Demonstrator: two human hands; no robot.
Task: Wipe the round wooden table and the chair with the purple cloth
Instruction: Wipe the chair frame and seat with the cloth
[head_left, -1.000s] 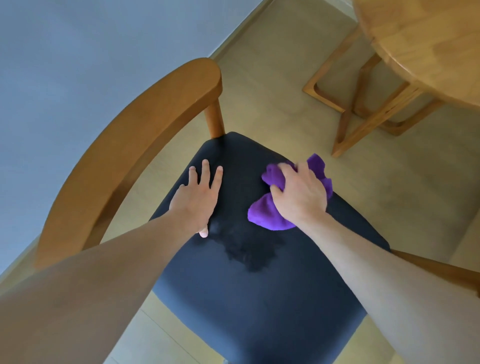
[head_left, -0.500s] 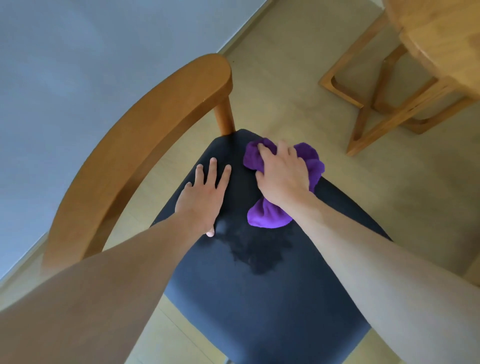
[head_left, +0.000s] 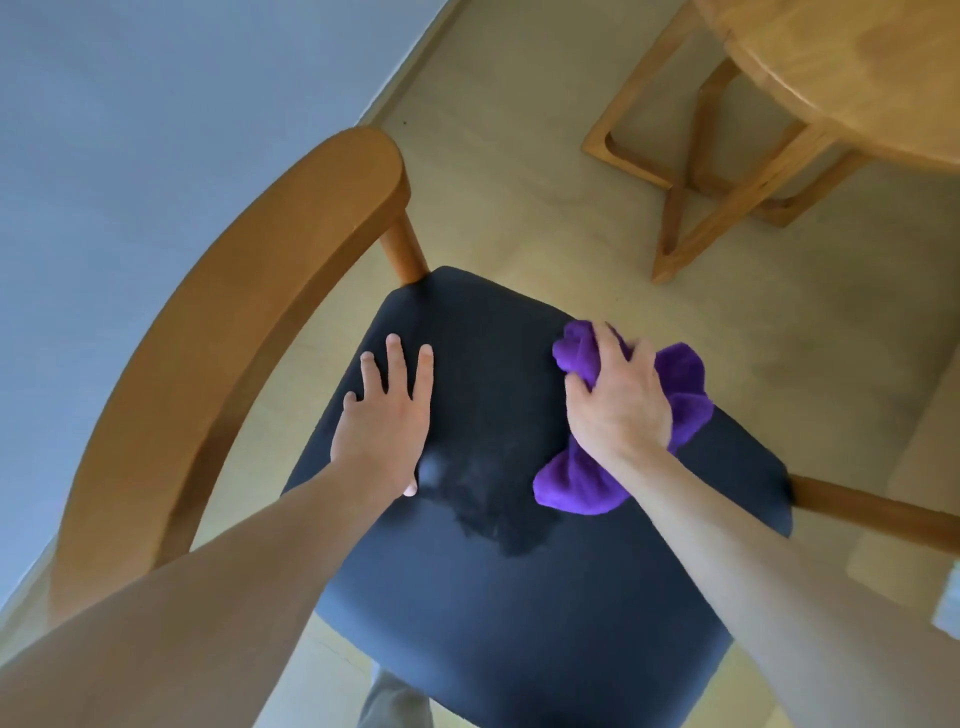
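The right hand (head_left: 618, 410) bunches the purple cloth (head_left: 680, 379) to rub the chair (head_left: 519, 597); the left hand (head_left: 384, 421), fingers apart, steadies it.

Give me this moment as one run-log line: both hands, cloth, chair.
left hand: flat on seat | right hand: grip on purple cloth, pressing it onto dark chair seat | round wooden table: upper right, untouched

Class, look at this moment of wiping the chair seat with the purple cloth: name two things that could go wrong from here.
1. The right hand grips the purple cloth at the seat's far edge; a longer stroke might slide it off.
2. The left hand lies flat on the seat, so that patch may go unwiped unless it moves.
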